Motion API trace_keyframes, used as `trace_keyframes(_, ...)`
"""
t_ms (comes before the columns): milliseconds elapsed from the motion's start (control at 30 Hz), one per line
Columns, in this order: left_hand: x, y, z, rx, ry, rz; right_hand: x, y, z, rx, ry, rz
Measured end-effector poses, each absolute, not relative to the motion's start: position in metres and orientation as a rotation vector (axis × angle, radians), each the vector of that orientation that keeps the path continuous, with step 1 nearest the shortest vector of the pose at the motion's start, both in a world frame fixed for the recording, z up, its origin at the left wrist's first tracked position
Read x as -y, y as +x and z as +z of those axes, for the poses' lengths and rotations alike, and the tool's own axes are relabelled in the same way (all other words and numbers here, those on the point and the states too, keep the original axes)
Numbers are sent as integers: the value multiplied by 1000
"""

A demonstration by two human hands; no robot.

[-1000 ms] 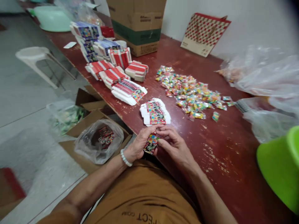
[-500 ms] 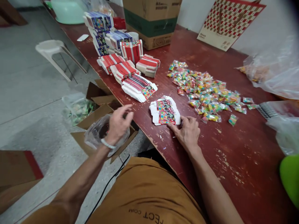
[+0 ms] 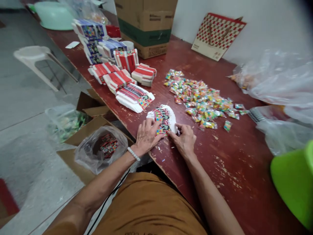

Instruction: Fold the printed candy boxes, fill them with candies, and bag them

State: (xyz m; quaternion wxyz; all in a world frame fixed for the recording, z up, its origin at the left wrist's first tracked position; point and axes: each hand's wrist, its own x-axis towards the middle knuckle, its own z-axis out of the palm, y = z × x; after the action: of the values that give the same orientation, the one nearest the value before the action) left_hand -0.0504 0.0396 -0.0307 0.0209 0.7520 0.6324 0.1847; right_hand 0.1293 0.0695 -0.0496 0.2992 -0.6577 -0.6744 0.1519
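flat boxes (image 3: 164, 117), brightly printed and fanned out, lie on the dark red table (image 3: 234, 143) close to its near edge, right at both hands! over to the far left, a white stool (image 3: 33, 53) stands on the grey floor, a pale green basin (image 3: 54, 16) up behind it on the table. here's a clear bag (image 3: 64, 122) of green packets down on the floor, then the blue boxes (image 3: 91, 39), piled high. below them an open plastic bag (image 3: 84, 153) sits in a carton with small dark printed packets (image 3: 109, 146) inside. up on the table again, red-and-white boxes (image 3: 118, 80) in several stacks! now the left hand (image 3: 146, 137), beaded bracelet on the wrist, lies over the near left corner of the fan; whether it grips, i cannot tell. across from it, the right hand (image 3: 184, 140) meets the right edge with thumb and forefinger, and whether they clamp down, i cannot tell either. beyond, a spread of wrapped candies (image 3: 204, 101), a checkered paper bag (image 3: 217, 36) against the wall, and far right, a lime green bucket (image 3: 290, 182)!
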Motion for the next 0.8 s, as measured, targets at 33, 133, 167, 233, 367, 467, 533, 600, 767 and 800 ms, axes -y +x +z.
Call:
trace_keyframes(33, -39, -49, -30, -1986, 2309, 617, -70, 129, -50, 1736, -1715, 444)
trace_keyframes(133, -36, -43, -28, -2048, 2242, 758, -71, 132, -48, 1557, -1610, 632)
trace_keyframes(167, -35, -41, -26, -2052, 2231, 793, -70, 134, -46, 1496, -1562, 744)
trace_keyframes(233, -31, -39, -21, -2032, 2248, 844, -67, 138, -41, 1366, -1437, 1007)
trace_keyframes(367, -24, -41, -3, -2006, 2359, 899, -62, 146, -23, 1215, -1210, 1256)
trace_keyframes(467, -22, -44, 12, -1968, 2338, 901, -62, 150, -7, 1249, -1133, 1236)
trace_keyframes(533, -23, -46, 22, -1800, 2187, 908, -61, 151, 4, 1277, -1093, 1230)
trace_keyframes(600, -25, -48, 30, -1495, 1895, 888, -60, 151, 13, 1299, -1049, 1262)
trace_keyframes(767, -21, -46, 34, -669, 1032, 440, -47, 149, 29, 1352, -950, 1382)
trace_keyframes(800, -19, -44, 32, -590, 904, 378, -45, 148, 30, 1357, -943, 1394)
